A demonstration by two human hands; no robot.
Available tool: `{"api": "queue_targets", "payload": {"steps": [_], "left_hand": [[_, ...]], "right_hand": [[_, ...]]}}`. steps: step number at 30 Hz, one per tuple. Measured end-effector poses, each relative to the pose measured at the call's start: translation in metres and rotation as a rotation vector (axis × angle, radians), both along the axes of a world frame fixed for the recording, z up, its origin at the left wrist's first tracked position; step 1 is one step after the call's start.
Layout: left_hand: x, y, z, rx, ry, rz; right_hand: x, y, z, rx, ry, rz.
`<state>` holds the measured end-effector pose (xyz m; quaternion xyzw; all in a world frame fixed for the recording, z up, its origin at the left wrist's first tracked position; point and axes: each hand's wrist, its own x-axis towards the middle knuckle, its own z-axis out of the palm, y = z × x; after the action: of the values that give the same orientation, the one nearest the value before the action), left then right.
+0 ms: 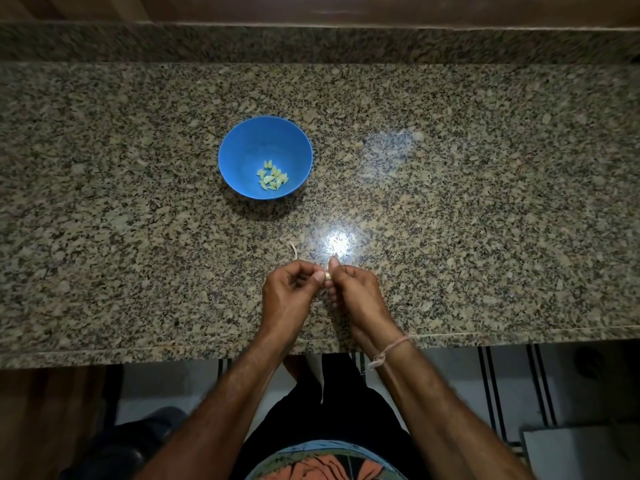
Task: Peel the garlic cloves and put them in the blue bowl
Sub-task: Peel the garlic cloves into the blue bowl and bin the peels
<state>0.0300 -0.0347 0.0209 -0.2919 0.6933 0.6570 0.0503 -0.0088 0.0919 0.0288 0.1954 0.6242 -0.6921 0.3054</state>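
A blue bowl (pixel 242 147) stands on the granite counter (pixel 485 202), left of centre, with several pale peeled garlic cloves (pixel 272 176) in its bottom. Near the counter's front edge my left hand (pixel 287 292) and my right hand (pixel 356 292) meet. Between their fingertips they pinch one small garlic clove (pixel 327 276), mostly hidden by the fingers. A thin strip of garlic skin (pixel 293 250) lies on the counter just beyond my left hand.
A bright lamp reflection (pixel 338 242) glares on the counter just past my hands. A raised granite ledge (pixel 311 43) runs along the back. The counter's front edge (pixel 138 355) lies under my forearms, with the floor below.
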Motion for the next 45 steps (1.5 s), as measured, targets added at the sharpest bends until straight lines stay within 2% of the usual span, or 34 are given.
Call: {"api": "queue_targets", "payload": {"steps": [2,4,6,8,10,11,14,16,18,21,23,27,28,30,31,34,37,39,42,45], "left_hand": [[0.0,0.001,0.0,0.001,-0.004,0.0],[-0.002,0.001,0.001,0.055,-0.059,0.014],[-0.006,0.001,0.003,0.215,-0.167,0.045],[-0.008,0.002,0.005,0.4,-0.269,0.107],[-0.008,0.004,0.005,0.434,-0.276,0.149],[-0.008,0.006,0.005,0.368,-0.237,0.15],[-0.002,0.01,0.009,-0.073,-0.097,0.044],[0.001,0.01,0.012,-0.238,-0.017,-0.004],[0.001,0.007,0.013,-0.27,0.037,-0.009],[-0.003,0.002,0.011,-0.299,0.045,-0.027],[-0.005,0.001,0.006,-0.204,-0.039,-0.024],[-0.006,-0.003,0.005,0.48,-0.316,0.138],[-0.006,-0.002,0.006,0.563,-0.334,0.174],[-0.003,0.002,0.006,0.557,-0.273,0.212],[-0.001,0.005,0.005,0.451,-0.207,0.196],[0.003,0.009,0.002,-0.026,-0.006,0.066],[0.001,0.007,0.004,-0.231,0.104,0.015],[0.0,0.005,0.002,-0.17,0.066,0.024],[-0.002,0.003,0.001,0.256,-0.111,0.129],[-0.005,0.001,0.004,0.433,-0.214,0.16]], "right_hand": [[0.002,-0.002,-0.004,0.128,0.132,0.029],[0.002,-0.002,-0.013,0.37,0.408,0.104],[0.001,-0.002,-0.02,0.517,0.645,0.145],[0.0,-0.001,-0.025,0.613,0.781,0.168],[-0.001,-0.003,-0.022,0.593,0.753,0.143],[-0.001,-0.004,-0.019,0.525,0.654,0.111],[-0.002,-0.003,-0.011,0.27,0.267,0.06],[-0.005,0.001,-0.007,0.112,0.118,0.074],[-0.006,0.005,-0.005,0.041,0.097,0.097],[-0.007,0.007,-0.006,0.071,0.154,0.12],[-0.007,0.005,-0.008,0.191,0.243,0.149],[-0.003,0.002,-0.013,0.393,0.521,0.202],[-0.002,0.002,-0.014,0.425,0.583,0.211],[-0.002,0.001,-0.014,0.451,0.615,0.203],[-0.002,0.0,-0.013,0.43,0.578,0.179],[-0.001,-0.003,-0.007,0.304,0.35,0.099],[0.0,-0.004,-0.005,0.157,0.165,0.03],[0.002,-0.005,-0.005,0.15,0.192,0.006],[0.005,-0.003,-0.01,0.295,0.432,0.057],[0.005,-0.003,-0.014,0.409,0.609,0.097]]}}
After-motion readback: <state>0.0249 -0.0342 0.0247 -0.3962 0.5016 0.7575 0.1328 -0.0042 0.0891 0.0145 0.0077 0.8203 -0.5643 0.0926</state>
